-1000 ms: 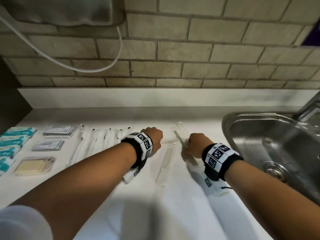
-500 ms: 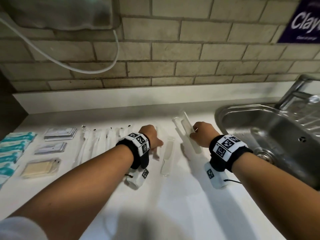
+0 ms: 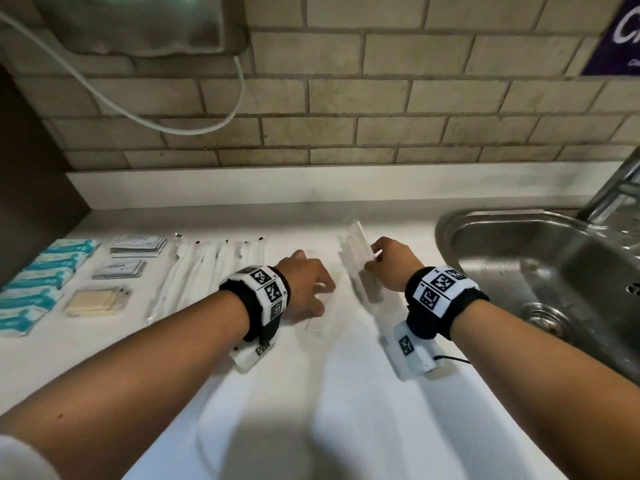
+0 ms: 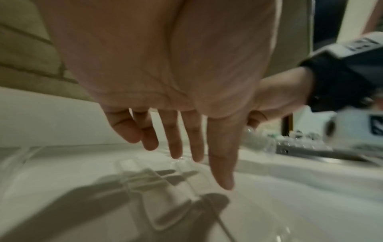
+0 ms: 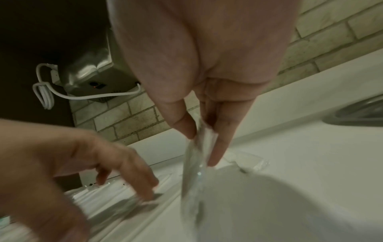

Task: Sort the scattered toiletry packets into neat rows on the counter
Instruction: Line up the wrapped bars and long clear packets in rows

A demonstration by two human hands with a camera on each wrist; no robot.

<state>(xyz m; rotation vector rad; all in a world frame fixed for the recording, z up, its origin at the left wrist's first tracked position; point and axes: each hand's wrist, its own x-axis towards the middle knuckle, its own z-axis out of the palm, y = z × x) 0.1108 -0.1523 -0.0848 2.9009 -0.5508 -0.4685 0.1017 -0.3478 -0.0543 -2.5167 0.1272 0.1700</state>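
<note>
My right hand (image 3: pixel 375 259) pinches a long clear packet (image 3: pixel 358 251) between thumb and fingers and holds it tilted above the white counter (image 3: pixel 346 393). The right wrist view shows the pinch on that packet (image 5: pixel 196 157) closely. My left hand (image 3: pixel 308 289) is spread over another clear flat packet (image 3: pixel 320 318) lying on the counter. In the left wrist view its fingers (image 4: pixel 176 142) are straight and just over the packet (image 4: pixel 145 185); contact is unclear. Sorted rows lie at the left: teal packets (image 3: pixel 52 271), grey square sachets (image 3: pixel 136 244), a beige packet (image 3: pixel 97 301) and long white packets (image 3: pixel 207 268).
A steel sink (image 3: pixel 450 233) with a tap (image 3: pixel 616 188) is set into the counter on the right. A brick wall rises behind. A metal wall unit (image 3: pixel 138 26) with a white cable (image 3: pixel 194 128) hangs at the upper left. A dark panel bounds the far left.
My right hand has raised the clear packet off the counter. My left hand's fingers have uncurled and spread over the flat packet. The head view has shifted slightly.
</note>
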